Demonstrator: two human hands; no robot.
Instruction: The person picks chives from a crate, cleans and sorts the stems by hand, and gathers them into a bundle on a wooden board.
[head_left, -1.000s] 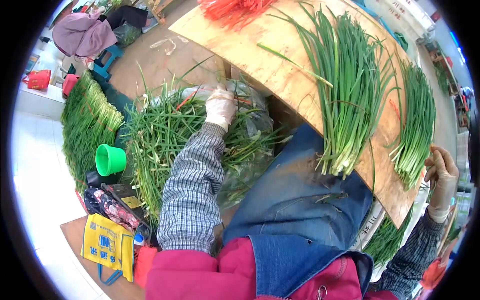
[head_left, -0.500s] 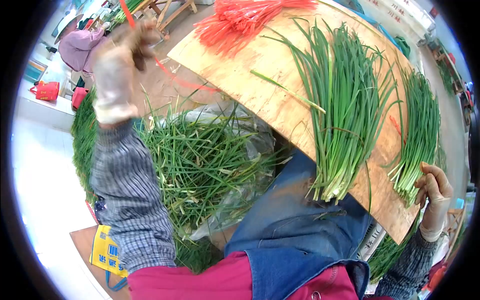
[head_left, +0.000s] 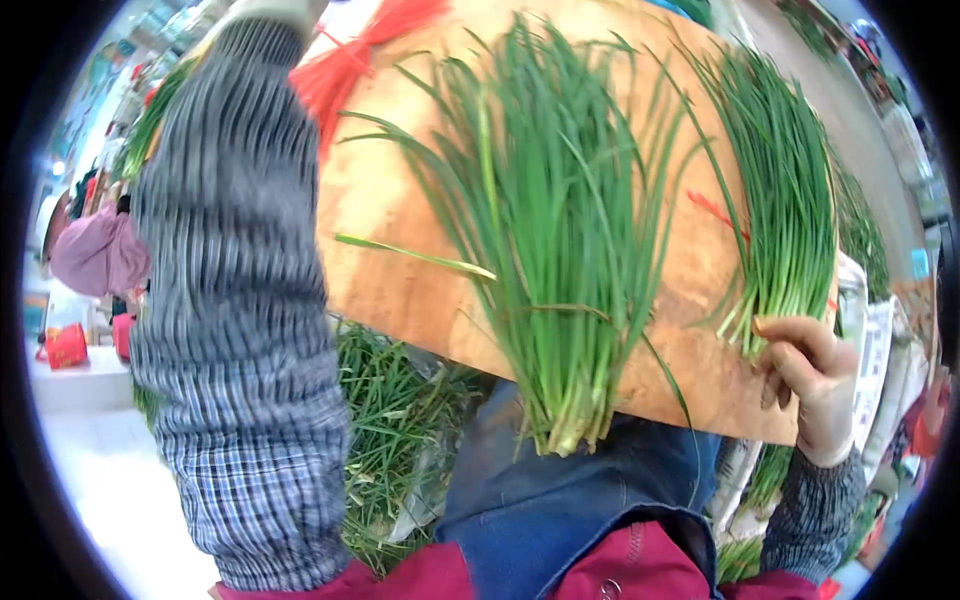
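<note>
In the head view, my left hand (head_left: 275, 12) reaches to the top edge, next to the red plastic ties (head_left: 340, 75). Only its pale glove near the wrist shows; the fingers are cut off. A broad bunch of long green garlic chives (head_left: 560, 230) lies on the wooden board in front of me, a thin strand across its lower stems. My right hand (head_left: 815, 385), in a thin pale glove, is at the stem ends of a second chive bunch (head_left: 780, 190). Its fingers are loosely bent and apart, with no object visible between them.
The wooden board (head_left: 400, 300) rests over my lap. Loose leaves (head_left: 400, 440) fill a plastic bag below it on the left. A person in a pink top (head_left: 100, 250) is at far left, near a red bag (head_left: 65, 345). A red tie (head_left: 712, 208) lies between the bunches.
My left arm has stretched forward toward the red ties, and the red strand it trailed is no longer visible. The view has shifted. My right hand stays by the right bunch.
</note>
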